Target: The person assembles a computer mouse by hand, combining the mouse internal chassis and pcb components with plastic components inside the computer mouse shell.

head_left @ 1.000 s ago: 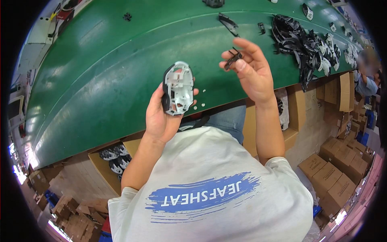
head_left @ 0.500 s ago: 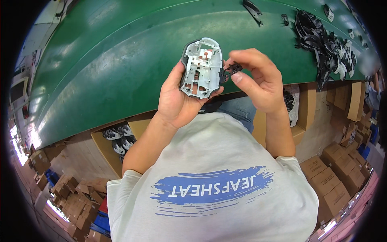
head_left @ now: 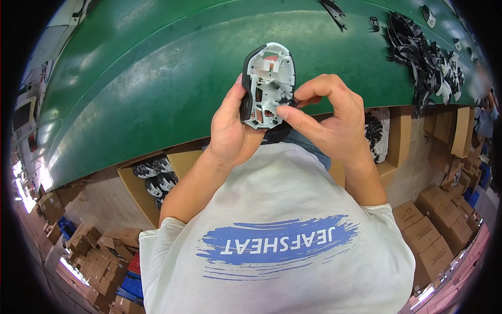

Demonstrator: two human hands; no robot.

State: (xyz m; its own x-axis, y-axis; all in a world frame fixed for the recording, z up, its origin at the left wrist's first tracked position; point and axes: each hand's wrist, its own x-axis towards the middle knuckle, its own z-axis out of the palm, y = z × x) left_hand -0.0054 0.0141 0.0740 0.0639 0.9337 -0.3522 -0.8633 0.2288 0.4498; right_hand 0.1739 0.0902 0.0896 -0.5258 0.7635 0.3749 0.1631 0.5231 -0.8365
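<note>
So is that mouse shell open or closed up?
Open: the mouse shell shows its pale, slotted inside, facing up.

The left hand [head_left: 234, 128] held a white-and-black molded shell [head_left: 265, 83], its hollow interior facing the camera. The right hand [head_left: 334, 118] pinched a small black part [head_left: 285, 98], partly blurred, over the shell's lower right area. Black and white parts [head_left: 418, 55] lay piled on the green table [head_left: 172, 78] at right.
</note>
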